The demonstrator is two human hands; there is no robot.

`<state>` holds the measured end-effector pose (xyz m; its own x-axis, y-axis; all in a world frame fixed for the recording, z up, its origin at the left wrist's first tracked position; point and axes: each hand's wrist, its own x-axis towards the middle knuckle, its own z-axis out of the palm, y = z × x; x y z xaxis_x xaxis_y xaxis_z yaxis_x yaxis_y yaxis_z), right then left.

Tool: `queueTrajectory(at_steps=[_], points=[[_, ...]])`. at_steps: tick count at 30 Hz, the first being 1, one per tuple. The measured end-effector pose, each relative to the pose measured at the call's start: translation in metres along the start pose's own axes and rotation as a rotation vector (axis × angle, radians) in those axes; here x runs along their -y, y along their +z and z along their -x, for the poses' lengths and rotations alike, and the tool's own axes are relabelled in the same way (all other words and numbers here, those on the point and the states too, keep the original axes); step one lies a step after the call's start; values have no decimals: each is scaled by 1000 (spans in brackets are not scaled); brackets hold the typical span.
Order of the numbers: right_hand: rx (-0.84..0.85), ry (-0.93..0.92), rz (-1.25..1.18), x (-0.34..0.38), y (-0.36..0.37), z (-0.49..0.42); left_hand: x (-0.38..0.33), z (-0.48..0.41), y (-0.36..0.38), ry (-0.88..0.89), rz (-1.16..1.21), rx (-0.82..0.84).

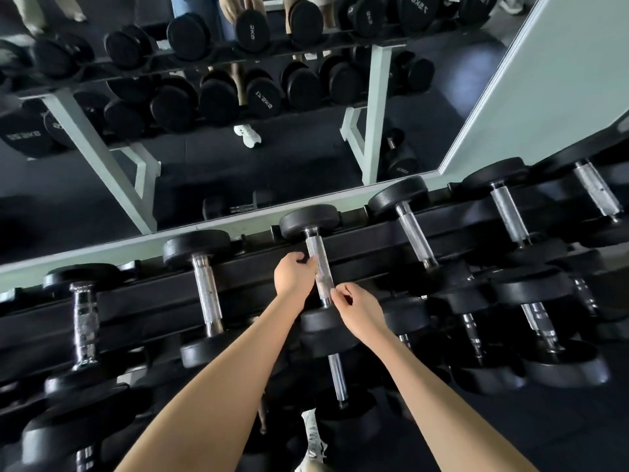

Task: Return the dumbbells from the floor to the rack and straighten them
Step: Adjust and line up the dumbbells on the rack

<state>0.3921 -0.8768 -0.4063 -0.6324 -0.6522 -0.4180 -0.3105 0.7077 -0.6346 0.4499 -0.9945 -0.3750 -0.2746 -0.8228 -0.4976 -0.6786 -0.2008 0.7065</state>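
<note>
Silver knurled steel between two black round heads: the task's dumbbell [318, 270], lying across the top rails of the black steel rack [255, 267], with its far head at the back edge by the wall mirror [204, 148] and its near head over the front edge. Left hand [292, 274] curled onto the far half of the grip, fingers closed on the metal. Right hand [357, 308] pinching the near end between thumb and fingertips (a light hold by the look, not a lifting one).

Probably held at two spots to swivel the bar square to the rails, so straightening rather than carrying. Hard to tell through the wide lens whether already square.

Room to work: open gaps to the left neighbour dumbbell [206, 284] and the right neighbour dumbbell [415, 233], neither touching. Tighter below, with a lower-tier dumbbell [337, 376] poking out between the forearms. Little slack behind, with the back edge close to the mirror.
</note>
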Motion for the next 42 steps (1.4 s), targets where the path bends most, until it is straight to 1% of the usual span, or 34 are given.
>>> queueTrajectory(at_steps=[3, 5, 7, 11, 15, 19, 22, 25, 27, 29, 33, 37, 41, 42], points=[[-23, -108, 11, -13, -5, 24, 2, 21, -7, 25, 65, -28], [21, -172, 58, -20, -10, 41, 4, 37, -9, 55, 122, -41], [32, -155, 60, -28, -17, 60, 3, 55, -7, 91, 172, -49], [-46, -59, 26, -56, -42, 89, -2, 87, 8, 94, 234, -19], [-107, -17, 22, -90, -81, 103, -12, 110, 30, 90, 300, 25], [-190, -3, 26, -113, -125, 89, -29, 111, 62, 109, 332, 47], [-225, -22, 25, -122, -158, 62, -49, 95, 94, 79, 336, 49], [-236, -25, -18, -125, -185, 28, -72, 74, 127, 57, 329, 19], [-232, -41, 2, -126, -197, 3, -84, 58, 147, 38, 286, -1], [-187, -57, 31, -128, -203, -23, -95, 44, 163, 9, 219, -16], [10, -74, 1, -122, -205, -68, -111, 21, 187, -32, 153, -51], [177, -69, 20, -108, -194, -97, -122, 4, 199, -66, 218, -30], [291, -25, 66, -99, -179, -114, -125, -11, 206, -107, 285, -16], [296, -15, 99, -98, -176, -116, -124, -15, 208, -111, 301, -16]])
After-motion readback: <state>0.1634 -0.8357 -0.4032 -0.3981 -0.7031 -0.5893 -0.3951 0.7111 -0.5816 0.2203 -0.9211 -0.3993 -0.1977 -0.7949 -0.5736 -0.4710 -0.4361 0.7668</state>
